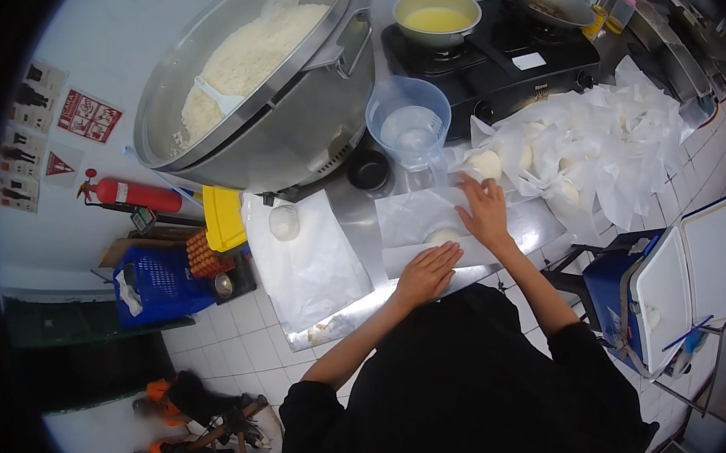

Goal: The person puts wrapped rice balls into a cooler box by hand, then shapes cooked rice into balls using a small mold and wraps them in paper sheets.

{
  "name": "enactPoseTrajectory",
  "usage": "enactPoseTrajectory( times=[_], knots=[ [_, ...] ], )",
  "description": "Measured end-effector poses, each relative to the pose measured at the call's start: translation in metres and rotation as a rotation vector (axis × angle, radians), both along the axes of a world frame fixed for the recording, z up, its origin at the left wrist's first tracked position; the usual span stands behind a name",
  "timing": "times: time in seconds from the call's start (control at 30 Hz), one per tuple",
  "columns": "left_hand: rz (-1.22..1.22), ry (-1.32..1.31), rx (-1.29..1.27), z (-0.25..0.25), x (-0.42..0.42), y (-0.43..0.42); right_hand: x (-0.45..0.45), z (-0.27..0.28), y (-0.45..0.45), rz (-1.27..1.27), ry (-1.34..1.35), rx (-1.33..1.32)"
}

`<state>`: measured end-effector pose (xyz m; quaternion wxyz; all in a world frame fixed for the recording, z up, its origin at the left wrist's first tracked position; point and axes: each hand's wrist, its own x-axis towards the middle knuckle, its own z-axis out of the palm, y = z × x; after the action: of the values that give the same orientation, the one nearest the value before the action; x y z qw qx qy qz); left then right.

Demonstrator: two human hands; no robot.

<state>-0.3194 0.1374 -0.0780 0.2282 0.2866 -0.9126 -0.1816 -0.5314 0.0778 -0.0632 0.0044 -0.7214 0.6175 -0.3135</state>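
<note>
A white round mound, likely rice, lies on a sheet of white wrapping paper near the table's front edge. My left hand lies flat with fingers extended on the paper's near edge, against the mound. To its right, my right hand is over the paper with fingers apart, touching its far right side. Just beyond that hand sits another round white mound in paper. A heap of white paper-wrapped packets covers the table's right side. At left, a small clear bowl rests on stacked paper.
A big steel rice cooker holds rice and a white paddle. A measuring jug and a black bowl stand beside it. A pan of yellow liquid sits on the stove. A blue cooler stands right.
</note>
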Motion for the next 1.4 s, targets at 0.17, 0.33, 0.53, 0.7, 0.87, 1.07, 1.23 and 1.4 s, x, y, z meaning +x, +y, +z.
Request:
enactPoseTrajectory(
  times=[0.17,0.33,0.53,0.7,0.87,1.07,1.23,1.4],
  knots=[
    [0.068,0.066,0.146,0.01,0.0,0.001,0.0,-0.01,-0.02,0.005,-0.079,0.247],
    [0.152,0.239,0.271,0.011,-0.001,-0.002,-0.028,0.031,0.014,0.334,-0.127,0.183],
    [0.46,-0.039,-0.581,0.057,0.001,-0.026,-0.036,0.008,0.057,0.511,-0.008,-0.028],
    [0.186,0.004,-0.346,0.022,0.033,-0.039,-0.045,-0.014,0.072,0.602,-0.068,-0.057],
    [0.122,0.02,-0.314,-0.004,0.062,-0.016,-0.057,-0.033,0.083,0.654,-0.008,-0.058],
    [0.113,0.065,-0.06,-0.029,0.056,-0.015,-0.047,-0.049,0.086,0.608,-0.025,0.103],
    [0.102,0.165,0.224,-0.01,0.056,-0.008,-0.025,-0.022,0.102,0.485,-0.164,0.2],
    [0.098,0.181,0.222,-0.043,0.061,-0.018,-0.016,-0.057,0.109,0.328,-0.098,0.174]
  ],
)
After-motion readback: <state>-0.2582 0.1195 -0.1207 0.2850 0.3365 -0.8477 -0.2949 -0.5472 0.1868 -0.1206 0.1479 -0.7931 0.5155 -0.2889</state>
